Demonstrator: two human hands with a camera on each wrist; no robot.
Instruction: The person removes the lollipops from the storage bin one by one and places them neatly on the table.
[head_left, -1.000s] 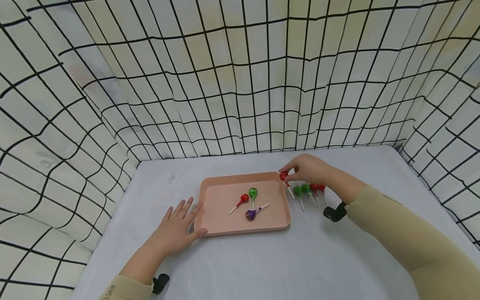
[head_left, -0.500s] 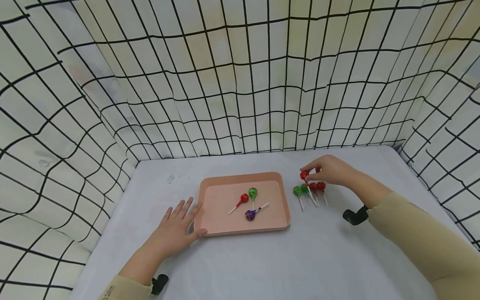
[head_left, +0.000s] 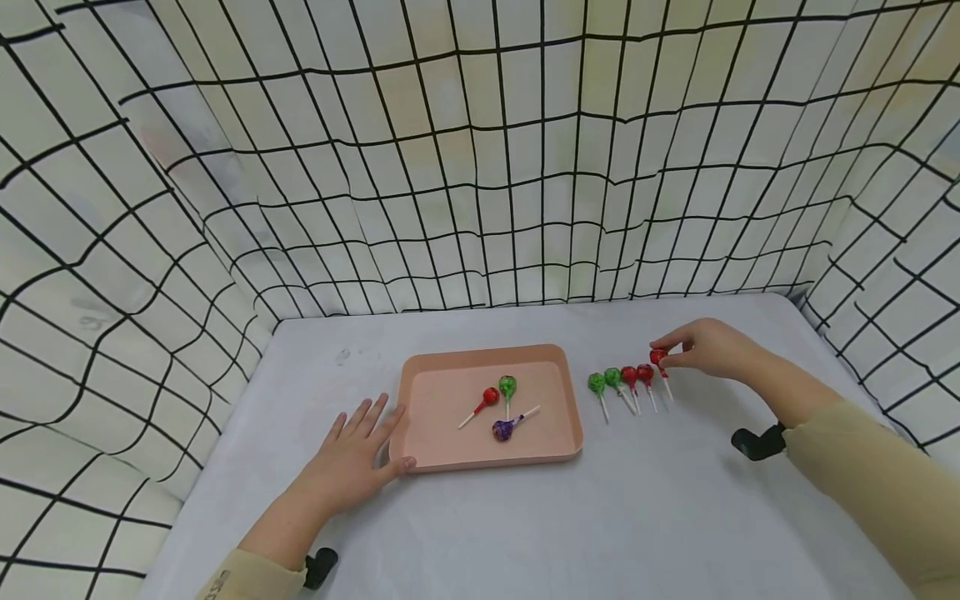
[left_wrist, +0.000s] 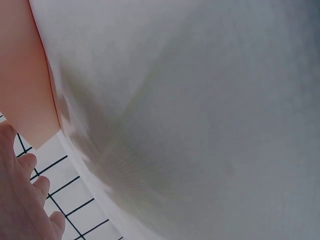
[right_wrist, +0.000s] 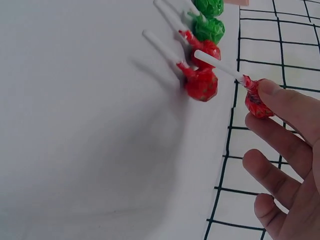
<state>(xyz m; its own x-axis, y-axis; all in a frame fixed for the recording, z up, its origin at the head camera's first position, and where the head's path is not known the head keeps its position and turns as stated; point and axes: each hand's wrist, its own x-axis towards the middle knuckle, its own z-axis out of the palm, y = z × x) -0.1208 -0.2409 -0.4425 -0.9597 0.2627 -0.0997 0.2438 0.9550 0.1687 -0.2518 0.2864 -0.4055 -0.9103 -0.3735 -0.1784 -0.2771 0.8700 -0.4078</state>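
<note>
"White cloth covers the surface (head_left: 525, 533), with black-gridded walls (head_left: 525, 200) behind and to both sides. Going by the pink tray (head_left: 450, 446), what's where?"

"Right of the tray, the right hand (head_left: 712, 346) has a red lollipop (right_wrist: 255, 104). Its grip is clamped on the wrapped head, thumb and forefinger pinching it, the other fingers bent and clear."

"Near its neighbours?"

"Yes, farthest out from the tray. Between it and the tray come two green lollipops (head_left: 596, 382), then two more red ones (head_left: 645, 374), in a row."

"And the left hand (head_left: 352, 467)?"

"At the tray's left end, fingers straight and apart, touching the rim, gripping nothing. Inside the tray lie a red-and-white-stick one (head_left: 491, 396), a green one (head_left: 507, 385) and a purple one (head_left: 502, 430)."

"How would the held one handle?"

"Light, I'd judge, with a hard head that shouldn't squash. Its shiny wrapper may slip and the ball could roll. I'd take the head or the twisted neck; the thin stick (right_wrist: 219, 65) might swing it. Whether the tip meets the surface, I can't tell."
</note>
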